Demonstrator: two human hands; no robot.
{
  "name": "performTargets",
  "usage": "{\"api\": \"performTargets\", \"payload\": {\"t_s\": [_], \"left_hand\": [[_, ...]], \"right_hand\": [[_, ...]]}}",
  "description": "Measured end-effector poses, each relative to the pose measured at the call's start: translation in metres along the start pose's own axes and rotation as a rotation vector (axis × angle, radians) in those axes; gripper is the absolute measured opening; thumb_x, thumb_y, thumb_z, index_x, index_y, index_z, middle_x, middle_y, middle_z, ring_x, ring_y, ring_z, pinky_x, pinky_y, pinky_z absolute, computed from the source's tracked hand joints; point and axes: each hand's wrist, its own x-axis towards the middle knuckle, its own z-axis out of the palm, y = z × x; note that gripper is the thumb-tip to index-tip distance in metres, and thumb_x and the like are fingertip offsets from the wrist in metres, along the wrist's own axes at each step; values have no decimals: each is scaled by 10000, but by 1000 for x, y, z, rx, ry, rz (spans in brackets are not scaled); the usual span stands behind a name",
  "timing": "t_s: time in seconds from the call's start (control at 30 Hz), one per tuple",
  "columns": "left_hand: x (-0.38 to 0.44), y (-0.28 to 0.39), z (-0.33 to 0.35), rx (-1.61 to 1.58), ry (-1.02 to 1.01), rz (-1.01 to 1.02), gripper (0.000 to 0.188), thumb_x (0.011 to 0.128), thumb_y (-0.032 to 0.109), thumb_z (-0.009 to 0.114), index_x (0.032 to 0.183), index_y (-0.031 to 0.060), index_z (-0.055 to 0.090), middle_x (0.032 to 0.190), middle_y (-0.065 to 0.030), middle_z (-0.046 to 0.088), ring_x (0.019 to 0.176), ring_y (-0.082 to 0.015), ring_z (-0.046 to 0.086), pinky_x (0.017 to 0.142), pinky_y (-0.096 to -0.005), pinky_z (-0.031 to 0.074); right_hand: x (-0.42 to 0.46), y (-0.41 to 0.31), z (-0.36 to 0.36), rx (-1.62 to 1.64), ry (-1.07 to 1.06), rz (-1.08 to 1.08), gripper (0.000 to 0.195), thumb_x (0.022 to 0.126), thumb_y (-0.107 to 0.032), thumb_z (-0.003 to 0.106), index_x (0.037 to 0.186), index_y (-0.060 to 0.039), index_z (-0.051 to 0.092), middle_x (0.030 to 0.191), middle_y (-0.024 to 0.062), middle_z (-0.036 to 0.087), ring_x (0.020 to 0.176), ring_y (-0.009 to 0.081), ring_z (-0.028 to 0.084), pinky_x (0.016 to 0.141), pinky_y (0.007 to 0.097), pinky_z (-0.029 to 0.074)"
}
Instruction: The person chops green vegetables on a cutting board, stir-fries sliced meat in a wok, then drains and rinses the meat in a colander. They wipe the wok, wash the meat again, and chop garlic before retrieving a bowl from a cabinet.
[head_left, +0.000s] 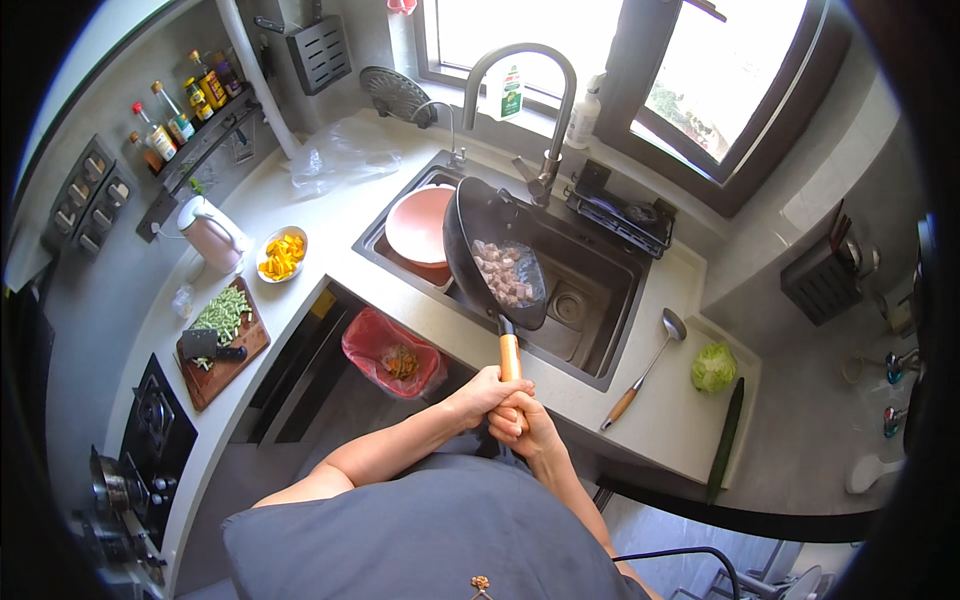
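Both my left hand (487, 394) and my right hand (529, 427) are wrapped around the wooden handle (510, 356) of a black wok (469, 251). The wok is tilted to the right over the sink (607, 352). Pale cooked meat cubes (499, 274) have gathered on its lower side, with cloudy liquid (529, 277) beside them. A pink basin (420, 225) sits in the sink's left part, partly hidden behind the wok. The drain (566, 306) shows to the right of the wok, and the faucet (555, 154) arches above and behind it.
A ladle (637, 382), a lettuce (714, 367) and a cucumber (726, 442) lie on the right counter. On the left are a cutting board (217, 379) with a cleaver (201, 343) and chopped green beans (225, 311), a bowl of orange pieces (283, 256) and a kettle (214, 234). Below stands a red bin (367, 341).
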Motion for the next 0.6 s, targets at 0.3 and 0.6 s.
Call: {"api": "performTargets", "payload": {"t_s": [0.3, 0.6], "left_hand": [[8, -13, 18, 37, 109, 94, 276, 832, 278, 677, 841, 22, 574, 729, -32, 583, 596, -80, 536, 504, -235, 452], [5, -10, 23, 25, 124, 50, 278, 843, 267, 670, 888, 12, 570, 785, -55, 598, 644, -99, 564, 546, -249, 481]], "right_hand": [[-12, -11, -11, -4, -31, 57, 386, 906, -261, 468, 551, -119, 413, 452, 11, 427, 348, 104, 373, 374, 236, 303], [-13, -14, -16, 10, -86, 88, 343, 884, -207, 480, 560, -116, 418, 473, 13, 436, 358, 109, 385, 377, 249, 310]]}}
